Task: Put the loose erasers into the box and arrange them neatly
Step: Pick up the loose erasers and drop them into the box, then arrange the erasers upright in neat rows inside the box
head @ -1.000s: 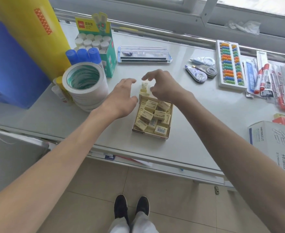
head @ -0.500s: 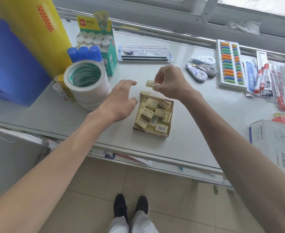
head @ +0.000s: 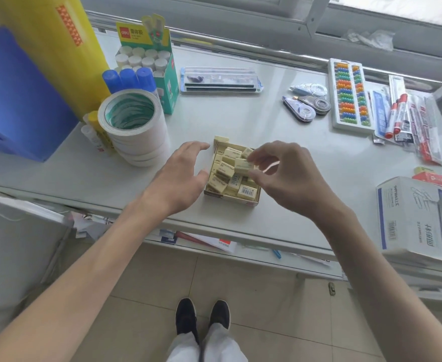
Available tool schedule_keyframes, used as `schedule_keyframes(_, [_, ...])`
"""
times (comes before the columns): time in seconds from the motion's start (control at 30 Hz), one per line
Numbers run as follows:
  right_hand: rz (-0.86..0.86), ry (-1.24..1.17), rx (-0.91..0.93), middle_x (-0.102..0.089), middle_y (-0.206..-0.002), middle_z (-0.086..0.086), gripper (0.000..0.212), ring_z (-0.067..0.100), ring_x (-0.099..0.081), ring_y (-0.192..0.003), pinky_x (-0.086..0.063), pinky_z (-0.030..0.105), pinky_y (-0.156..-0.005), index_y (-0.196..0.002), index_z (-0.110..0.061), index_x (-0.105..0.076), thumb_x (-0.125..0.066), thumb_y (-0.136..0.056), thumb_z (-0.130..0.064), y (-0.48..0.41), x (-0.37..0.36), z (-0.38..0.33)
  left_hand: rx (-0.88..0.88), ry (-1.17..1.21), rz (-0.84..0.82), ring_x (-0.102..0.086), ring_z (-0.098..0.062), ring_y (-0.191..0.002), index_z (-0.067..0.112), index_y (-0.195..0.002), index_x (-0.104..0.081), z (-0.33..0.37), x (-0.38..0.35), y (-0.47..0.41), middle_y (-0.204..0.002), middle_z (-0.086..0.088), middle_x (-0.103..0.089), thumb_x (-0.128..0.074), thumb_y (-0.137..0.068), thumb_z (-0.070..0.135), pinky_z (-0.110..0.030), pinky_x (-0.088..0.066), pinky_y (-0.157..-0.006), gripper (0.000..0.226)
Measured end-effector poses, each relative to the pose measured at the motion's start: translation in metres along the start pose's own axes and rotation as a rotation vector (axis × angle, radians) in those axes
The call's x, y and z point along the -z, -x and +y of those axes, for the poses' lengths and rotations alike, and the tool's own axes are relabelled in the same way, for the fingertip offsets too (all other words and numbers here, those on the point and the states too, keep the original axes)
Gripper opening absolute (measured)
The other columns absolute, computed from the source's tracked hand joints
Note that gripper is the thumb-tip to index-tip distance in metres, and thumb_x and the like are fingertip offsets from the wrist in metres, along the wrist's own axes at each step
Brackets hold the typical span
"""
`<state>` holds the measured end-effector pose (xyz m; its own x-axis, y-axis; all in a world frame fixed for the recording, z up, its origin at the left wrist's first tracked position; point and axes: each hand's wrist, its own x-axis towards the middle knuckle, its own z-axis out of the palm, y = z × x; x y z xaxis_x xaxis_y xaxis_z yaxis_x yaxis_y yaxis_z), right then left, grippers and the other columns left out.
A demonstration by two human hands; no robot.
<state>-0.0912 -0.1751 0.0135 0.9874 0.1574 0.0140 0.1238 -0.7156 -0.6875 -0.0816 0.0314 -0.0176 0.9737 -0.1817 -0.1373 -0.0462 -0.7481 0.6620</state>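
pale yellow erasers (head: 224, 178), small rectangular blocks in printed sleeves, some with a barcode showing, sit jumbled at mixed angles in a shallow brown cardboard box (head: 240, 201) near the front edge of the white tabletop (head: 240, 118). pile is uneven, several blocks tipped on edge. right hand (head: 290, 176) is over the box's right side, grip clamped on one block: thumb and fingertips pinch the held eraser (head: 243, 165), tilted, just above the pile. left hand (head: 178, 178) is beside the box's left wall, grip apart, fingers relaxed and spread, holding nothing. can't tell if its thumb touches the box. a pale block that looks like one loose eraser (head: 221, 139) lies on the tabletop right at the box's far left corner, outside it. stack of tape rolls (head: 133, 126) stands left of the left hand, well apart from the box.
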Motion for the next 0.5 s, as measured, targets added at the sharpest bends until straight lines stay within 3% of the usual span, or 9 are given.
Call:
schedule_keyframes(0.1, [-0.003,-0.010,-0.011,-0.066,-0.086,-0.002,0.019,0.012,-0.062,-0.079,-0.053,0.026,-0.074,-0.097,-0.014,-0.076,-0.077,-0.079,-0.011,0.012,-0.008,0.003,0.012,0.000,0.000,-0.041,-0.015,-0.128,0.025,-0.143,-0.037,0.001,-0.002,0.005,-0.146,0.007,-0.038,-0.050,-0.095,0.019,-0.036,-0.036,-0.108,0.050])
schedule_keyframes(0.23, [-0.006,-0.011,-0.046,-0.058,-0.084,-0.010,0.022,0.001,-0.054,-0.068,-0.041,0.010,-0.067,-0.102,-0.016,-0.076,-0.078,-0.081,-0.014,0.020,-0.015,0.008,-0.011,0.016,0.000,-0.041,-0.012,-0.129,0.026,-0.141,-0.039,0.004,-0.006,0.012,-0.145,0.008,-0.040,-0.050,-0.094,0.020,-0.040,-0.038,-0.107,0.049])
schedule_keyframes(0.5, [0.069,-0.025,-0.077,-0.061,-0.097,-0.004,0.028,0.009,-0.058,-0.086,-0.052,0.027,-0.077,-0.109,-0.020,-0.071,-0.076,-0.082,-0.014,0.032,-0.018,0.016,0.008,0.041,0.020,-0.043,-0.006,-0.116,0.034,-0.136,-0.043,0.004,-0.005,0.028,-0.141,0.018,-0.043,-0.049,-0.096,0.024,-0.038,-0.041,-0.102,0.042])
